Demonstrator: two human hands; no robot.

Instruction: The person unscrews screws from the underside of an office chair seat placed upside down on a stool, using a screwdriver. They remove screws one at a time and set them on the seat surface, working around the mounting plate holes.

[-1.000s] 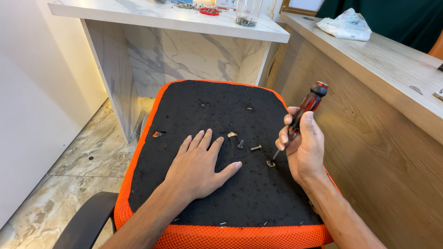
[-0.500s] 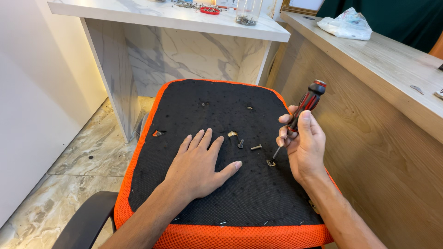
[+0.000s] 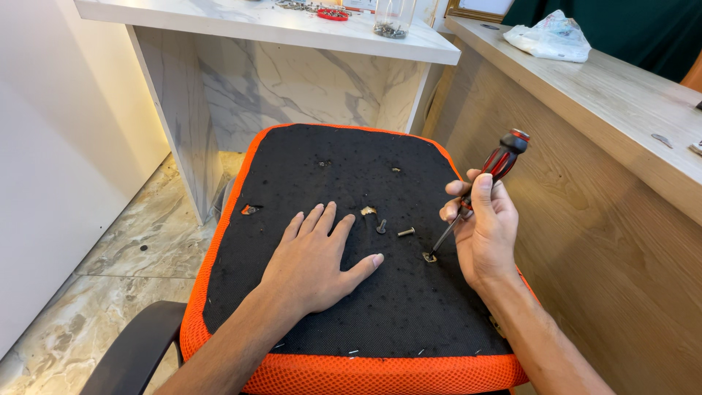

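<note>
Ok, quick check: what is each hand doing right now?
Left hand: open, flat on the black chair seat underside, holding nothing.
Right hand: closed around the red-and-black screwdriver, its tip at a fastener in the seat.

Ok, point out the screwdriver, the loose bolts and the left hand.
screwdriver [image 3: 500,159], head view, on its red-black handle.
loose bolts [image 3: 406,232], head view, on the right bolt's shank.
left hand [image 3: 314,260], head view, on its back.

Two loose bolts [image 3: 393,230] lie between the flat left hand [image 3: 313,261] and the screwdriver [image 3: 475,195]. The wooden counter [image 3: 585,183] crowds the seat's [image 3: 322,153] right side; the far half lies open.
</note>
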